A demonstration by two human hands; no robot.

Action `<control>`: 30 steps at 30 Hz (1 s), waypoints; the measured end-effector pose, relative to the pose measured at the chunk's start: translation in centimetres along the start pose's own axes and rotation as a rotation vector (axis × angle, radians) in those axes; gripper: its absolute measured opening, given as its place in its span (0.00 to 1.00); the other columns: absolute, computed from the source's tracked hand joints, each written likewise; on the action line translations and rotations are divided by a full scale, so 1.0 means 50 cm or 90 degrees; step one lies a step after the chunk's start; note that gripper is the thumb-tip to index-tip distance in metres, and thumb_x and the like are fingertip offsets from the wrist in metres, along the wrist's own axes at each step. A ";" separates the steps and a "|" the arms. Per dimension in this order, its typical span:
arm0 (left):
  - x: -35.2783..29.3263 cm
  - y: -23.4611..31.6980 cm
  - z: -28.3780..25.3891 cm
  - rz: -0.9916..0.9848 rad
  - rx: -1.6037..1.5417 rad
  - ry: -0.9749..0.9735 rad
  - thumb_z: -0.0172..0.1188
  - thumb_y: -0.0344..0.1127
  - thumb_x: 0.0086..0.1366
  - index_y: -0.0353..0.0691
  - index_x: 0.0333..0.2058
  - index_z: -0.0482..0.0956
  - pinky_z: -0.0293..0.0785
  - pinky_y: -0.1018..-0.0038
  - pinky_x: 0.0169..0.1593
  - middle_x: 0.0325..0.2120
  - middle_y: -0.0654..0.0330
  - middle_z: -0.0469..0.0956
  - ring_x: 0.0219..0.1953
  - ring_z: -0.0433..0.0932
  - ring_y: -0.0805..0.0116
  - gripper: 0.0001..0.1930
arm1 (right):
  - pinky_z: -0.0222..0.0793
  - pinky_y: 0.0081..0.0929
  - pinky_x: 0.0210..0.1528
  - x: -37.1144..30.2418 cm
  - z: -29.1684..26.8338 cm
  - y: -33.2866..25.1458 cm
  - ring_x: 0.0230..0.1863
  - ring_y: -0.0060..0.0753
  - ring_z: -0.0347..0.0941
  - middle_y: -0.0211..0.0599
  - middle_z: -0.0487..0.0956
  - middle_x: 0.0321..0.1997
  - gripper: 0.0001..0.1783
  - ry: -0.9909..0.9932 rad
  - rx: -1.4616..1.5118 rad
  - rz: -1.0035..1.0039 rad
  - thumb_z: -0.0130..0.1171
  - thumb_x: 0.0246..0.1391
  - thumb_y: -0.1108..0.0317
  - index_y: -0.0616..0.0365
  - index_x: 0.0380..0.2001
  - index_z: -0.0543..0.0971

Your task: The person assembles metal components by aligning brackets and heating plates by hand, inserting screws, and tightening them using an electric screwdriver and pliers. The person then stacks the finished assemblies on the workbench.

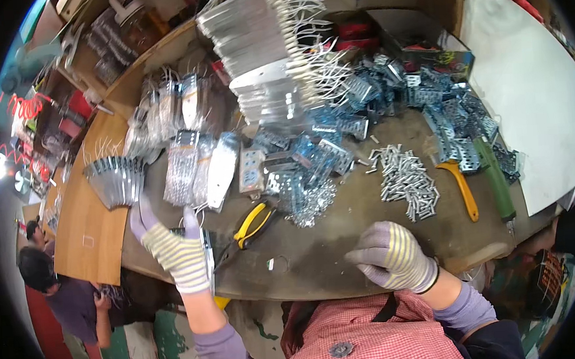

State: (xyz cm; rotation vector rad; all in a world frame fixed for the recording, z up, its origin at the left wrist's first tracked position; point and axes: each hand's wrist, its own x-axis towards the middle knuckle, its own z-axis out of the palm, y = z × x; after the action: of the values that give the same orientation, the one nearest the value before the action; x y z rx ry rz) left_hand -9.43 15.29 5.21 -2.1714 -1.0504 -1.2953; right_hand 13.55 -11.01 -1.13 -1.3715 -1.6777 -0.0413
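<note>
My left hand (179, 255), in a striped knit glove, is stretched to the left with thumb and fingers apart. Its fingertips reach the lower edge of a fanned row of metal plates (114, 182) with thin wires; whether they touch cannot be made out. Partly hidden beside this hand lies a narrow metal piece (208, 253). My right hand (394, 255), gloved alike, hovers over the front of the table with its fingers curled together and nothing showing at the fingertips. Between the hands lie yellow-and-black pliers (252, 226).
Ahead are a tall stack of wired metal plates (250, 47), bagged plates (184, 166), blue-wrapped brackets (312, 158), small loose hardware (315, 203) and metal pins (406, 180). An orange-handled tool (460, 188) and green screwdriver (496, 178) lie at right. Another person (71, 304) sits at far left.
</note>
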 end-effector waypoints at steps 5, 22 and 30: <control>0.202 0.232 0.134 0.263 -0.322 -0.255 0.65 0.34 0.55 0.39 0.54 0.73 0.64 0.62 0.61 0.50 0.46 0.73 0.55 0.69 0.48 0.26 | 0.72 0.39 0.35 -0.013 -0.015 0.013 0.32 0.41 0.74 0.36 0.75 0.27 0.14 -0.020 0.015 0.031 0.64 0.41 0.70 0.54 0.36 0.81; 0.380 0.292 0.291 0.239 -0.066 -0.610 0.74 0.61 0.43 0.33 0.56 0.70 0.66 0.63 0.62 0.54 0.42 0.72 0.57 0.71 0.48 0.48 | 0.71 0.37 0.32 0.028 -0.026 -0.004 0.29 0.42 0.74 0.35 0.74 0.26 0.11 -0.113 0.108 0.011 0.64 0.46 0.69 0.49 0.36 0.80; 0.266 0.288 0.204 0.148 -0.212 -0.415 0.77 0.51 0.40 0.28 0.44 0.76 0.70 0.61 0.54 0.42 0.41 0.74 0.47 0.74 0.50 0.38 | 0.77 0.35 0.41 0.221 -0.097 0.285 0.40 0.40 0.82 0.40 0.84 0.34 0.09 -0.214 -0.641 0.387 0.57 0.51 0.63 0.50 0.32 0.85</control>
State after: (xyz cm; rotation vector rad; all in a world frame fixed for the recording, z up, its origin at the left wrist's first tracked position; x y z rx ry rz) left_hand 11.32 18.14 12.32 -2.9763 -0.7856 -0.6969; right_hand 28.37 -0.07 1.74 -2.7278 -1.4512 -0.3596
